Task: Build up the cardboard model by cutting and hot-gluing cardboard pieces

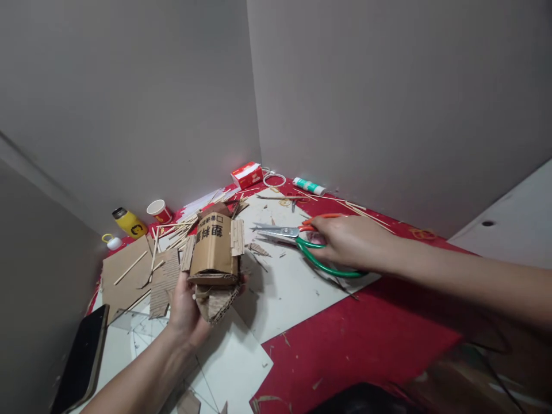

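My left hand (187, 310) is closed around the underside of a small cardboard model (215, 247), lifted above the table. Black printed characters mark its curved top, a corrugated strip sticks out on its right side, and a pointed flap hangs at its near end. In my right hand (340, 241) is a pair of scissors (287, 232) with one orange and one green handle. Their blades point left toward the model, a little apart from it. How my left fingers sit beneath the model is partly hidden.
White sheets (284, 299) with cardboard scraps cover part of the red table (345, 339). At left lie cardboard pieces (123, 270), wooden sticks and a phone (81, 356). Along the wall are a yellow bottle (131, 223), a paper cup (159, 211), a red box (247, 175) and a tube (309, 186).
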Demonstrator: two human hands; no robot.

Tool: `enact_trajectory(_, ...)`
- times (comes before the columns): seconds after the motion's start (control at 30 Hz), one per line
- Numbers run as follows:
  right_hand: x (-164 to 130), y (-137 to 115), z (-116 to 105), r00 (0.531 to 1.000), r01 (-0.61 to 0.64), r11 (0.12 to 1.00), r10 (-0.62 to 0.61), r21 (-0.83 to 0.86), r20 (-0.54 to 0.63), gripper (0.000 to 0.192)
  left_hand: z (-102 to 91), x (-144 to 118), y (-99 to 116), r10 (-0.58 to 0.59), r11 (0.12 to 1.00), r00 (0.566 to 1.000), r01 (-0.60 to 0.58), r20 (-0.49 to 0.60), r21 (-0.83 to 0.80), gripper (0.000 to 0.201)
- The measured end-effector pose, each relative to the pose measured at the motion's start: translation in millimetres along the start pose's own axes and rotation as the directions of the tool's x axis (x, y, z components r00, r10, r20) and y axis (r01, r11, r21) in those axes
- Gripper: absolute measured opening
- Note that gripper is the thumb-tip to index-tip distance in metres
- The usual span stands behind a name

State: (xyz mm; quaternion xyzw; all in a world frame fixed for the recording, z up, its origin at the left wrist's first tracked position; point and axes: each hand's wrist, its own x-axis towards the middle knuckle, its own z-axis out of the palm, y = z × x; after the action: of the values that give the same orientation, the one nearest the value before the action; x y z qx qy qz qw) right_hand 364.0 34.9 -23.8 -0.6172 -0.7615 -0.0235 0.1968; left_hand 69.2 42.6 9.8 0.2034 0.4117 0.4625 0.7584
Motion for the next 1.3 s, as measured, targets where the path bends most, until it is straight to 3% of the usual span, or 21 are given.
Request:
enact_trajectory(0.17,29,-13,9,0.986,0.056,0.995,-0.043,-0.077,0.16,0.011,-4.3,3,-3,-0.031,1.0,0.999,0.03,-0.035,-0.008,0.049)
enact_trajectory(0.3,43,-19,2,0.964,0.14,0.989,-0.123,-0.056,0.237,0.019,-19.9,7,-12,-0.12,0.993,0.991,0.119,-0.053,-0.022,0.051)
enact_trajectory(0.37,45,-24,-7,0.965,0.169,0.984,-0.177,0.057,0.194,0.031,-24.4,8,-18,-0.167,0.986,0.98,0.168,-0.109,-0.003,0.053)
enact_trajectory(0.4,46,-28,-12,0.968,0.185,0.963,-0.213,0.195,0.136,0.04,-24.6,8,-20,-0.188,0.981,0.971,0.192,-0.144,0.013,0.053)
enact_trajectory(0.47,49,-37,-19,0.953,0.208,0.838,-0.29,0.505,0.088,0.056,-21.4,10,-25,-0.219,0.971,0.958,0.232,-0.186,0.052,0.05)
enact_trajectory(0.53,54,-45,-20,0.915,0.176,0.7,-0.375,0.692,0.146,0.065,-16.3,12,-29,-0.234,0.963,0.957,0.253,-0.173,0.094,0.043)
enact_trajectory(0.63,62,-49,-12,0.848,0.053,0.59,-0.453,0.805,0.276,0.057,-14.3,16,-34,-0.22,0.955,0.968,0.239,-0.124,0.176,0.03)
enact_trajectory(0.77,68,-39,-1,0.784,-0.093,0.566,-0.465,0.819,0.41,0.04,-27.4,16,-32,-0.217,0.903,0.975,0.218,-0.043,0.37,0.017)
enact_trajectory(0.87,65,-32,1,0.798,-0.095,0.603,-0.429,0.792,0.423,0.037,-41.3,6,-22,-0.122,0.791,0.992,0.088,0.016,0.606,0.027)
enact_trajectory(0.93,62,-30,1,0.805,-0.087,0.628,-0.413,0.773,0.426,0.037,-49.5,-4,-15,0.126,0.575,0.982,-0.189,0.143,0.796,0.026)
enact_trajectory(0.97,61,-30,1,0.807,-0.084,0.637,-0.408,0.766,0.427,0.037,-52.7,-10,-13,0.254,0.389,0.927,-0.357,0.274,0.849,0.023)
enact_trajectory(1.0,59,-30,1,0.81,-0.081,0.643,-0.402,0.761,0.426,0.037,-54.8,-15,-12,0.345,0.173,0.83,-0.515,0.438,0.84,0.02)
enact_trajectory(1.07,57,-31,0,0.82,-0.067,0.655,-0.394,0.752,0.416,0.037,-55.2,-21,-15,0.344,-0.177,0.597,-0.717,0.725,0.674,0.026)
enact_trajectory(1.1,56,-32,0,0.822,-0.059,0.663,-0.391,0.746,0.413,0.037,-53.1,-22,-18,0.297,-0.269,0.507,-0.768,0.809,0.58,0.032)
enact_trajectory(1.17,55,-33,-1,0.821,-0.046,0.685,-0.388,0.727,0.417,0.04,-45.6,-20,-26,0.208,-0.348,0.411,-0.817,0.888,0.459,0.042)
enact_trajectory(1.3,52,-37,-5,0.809,-0.03,0.708,-0.397,0.706,0.433,0.045,-26.9,-8,-35,0.16,-0.404,0.339,-0.834,0.927,0.375,0.045)
